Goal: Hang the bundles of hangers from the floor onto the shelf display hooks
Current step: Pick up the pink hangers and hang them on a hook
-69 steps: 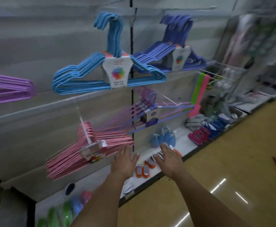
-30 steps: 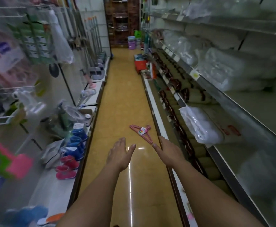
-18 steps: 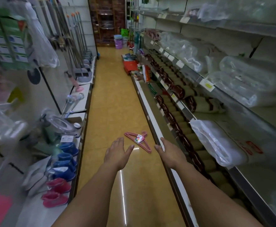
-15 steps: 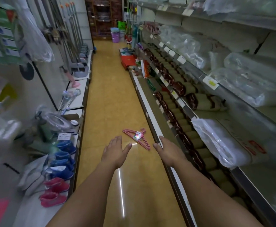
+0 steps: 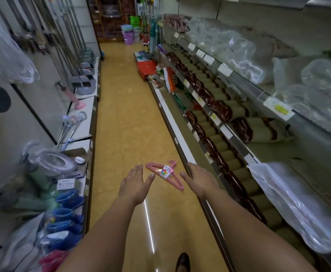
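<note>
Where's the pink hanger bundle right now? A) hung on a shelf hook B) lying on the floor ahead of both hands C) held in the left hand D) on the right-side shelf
B: the pink hanger bundle lies flat on the yellow floor of the aisle, and the left hand and right hand are both open and hold nothing.

Bare floor point(image 5: 125, 122) around hanger bundle point(image 5: 165, 174) — shelving point(image 5: 182, 148) beside.

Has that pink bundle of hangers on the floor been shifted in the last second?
No. The pink hanger bundle lies in the same spot on the floor, just left of the right-hand shelf base; only the camera has come closer.
</note>
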